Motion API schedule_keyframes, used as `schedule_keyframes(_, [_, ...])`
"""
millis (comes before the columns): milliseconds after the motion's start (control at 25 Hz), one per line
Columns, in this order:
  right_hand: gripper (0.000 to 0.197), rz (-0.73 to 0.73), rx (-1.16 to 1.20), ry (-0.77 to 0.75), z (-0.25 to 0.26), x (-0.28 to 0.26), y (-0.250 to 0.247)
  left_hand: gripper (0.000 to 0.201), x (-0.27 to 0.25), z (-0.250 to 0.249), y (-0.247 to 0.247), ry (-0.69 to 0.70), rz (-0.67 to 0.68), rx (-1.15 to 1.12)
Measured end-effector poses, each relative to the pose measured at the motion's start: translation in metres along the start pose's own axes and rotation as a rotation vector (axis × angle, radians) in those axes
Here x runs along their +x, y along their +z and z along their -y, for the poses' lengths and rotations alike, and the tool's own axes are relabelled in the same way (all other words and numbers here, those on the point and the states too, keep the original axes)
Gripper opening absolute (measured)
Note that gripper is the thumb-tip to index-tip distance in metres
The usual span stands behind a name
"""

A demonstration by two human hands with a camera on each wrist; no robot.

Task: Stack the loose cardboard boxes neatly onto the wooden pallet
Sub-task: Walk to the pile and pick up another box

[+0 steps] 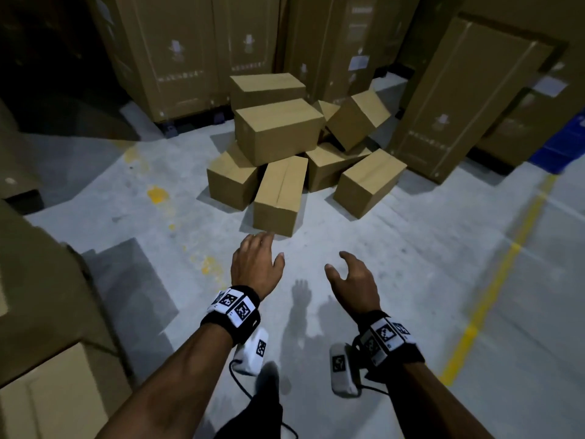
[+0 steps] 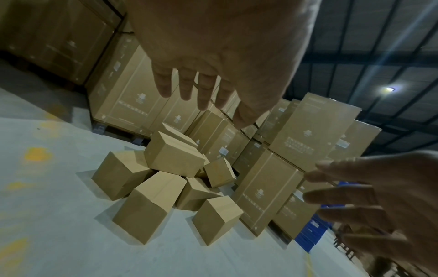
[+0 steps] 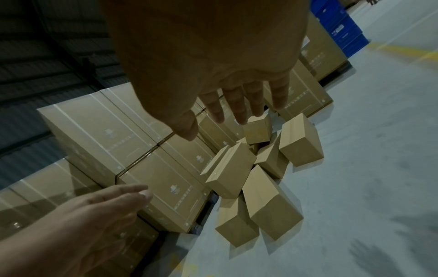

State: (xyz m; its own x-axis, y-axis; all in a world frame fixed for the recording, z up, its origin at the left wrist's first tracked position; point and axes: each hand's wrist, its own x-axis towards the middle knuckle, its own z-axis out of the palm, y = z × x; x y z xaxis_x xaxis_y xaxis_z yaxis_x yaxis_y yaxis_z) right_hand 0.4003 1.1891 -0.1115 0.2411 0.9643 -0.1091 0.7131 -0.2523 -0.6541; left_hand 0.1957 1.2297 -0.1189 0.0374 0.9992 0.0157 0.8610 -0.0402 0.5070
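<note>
Several plain brown cardboard boxes lie in a jumbled pile point(image 1: 294, 150) on the grey concrete floor ahead of me. The nearest box point(image 1: 280, 194) lies lengthwise, its end facing me; it also shows as the nearest box point(image 2: 149, 204) and the nearest box point(image 3: 270, 204) in the wrist views. My left hand point(image 1: 256, 261) reaches out palm down just short of that box, fingers spread, holding nothing. My right hand point(image 1: 351, 274) hovers beside it, fingers relaxed and empty. The left hand point(image 2: 213, 65) and right hand point(image 3: 213, 75) show straight fingers. No wooden pallet is in view.
Tall printed cartons point(image 1: 190, 52) wall in the back, and one large carton point(image 1: 474, 99) leans at the right. More cartons point(image 1: 38, 312) crowd my left side. Blue crates point(image 1: 563, 144) stand far right. A yellow floor line point(image 1: 493, 280) runs along the right.
</note>
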Motion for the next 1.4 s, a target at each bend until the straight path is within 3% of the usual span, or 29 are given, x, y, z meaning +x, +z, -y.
schedule_keyframes(280, [0.055,0.059,0.0,-0.021,0.072,0.177,0.028,0.053,0.178,0.018,-0.042,-0.025,-0.028,0.046])
schedule_keyframes(480, [0.052,0.096,0.046,-0.068,0.126,0.301,0.081,0.053,0.289,0.073,-0.05,-0.095,-0.023,0.125])
schedule_keyframes(720, [0.056,0.187,0.065,-0.023,0.203,0.495,0.146,0.054,0.467,0.147,-0.075,-0.126,0.102,0.264])
schedule_keyframes(960, [0.054,0.193,0.038,-0.056,0.287,0.629,0.175,0.054,0.613,0.18,-0.126,-0.123,0.048,0.235])
schedule_keyframes(1240, [0.06,0.104,0.021,0.154,0.329,0.755,0.234,0.054,0.796,0.245,-0.119,-0.007,0.193,0.184])
schedule_keyframes(1400, [0.062,0.0,0.063,0.342,0.363,0.805,0.262,0.048,0.901,0.27,-0.124,0.144,0.291,0.168])
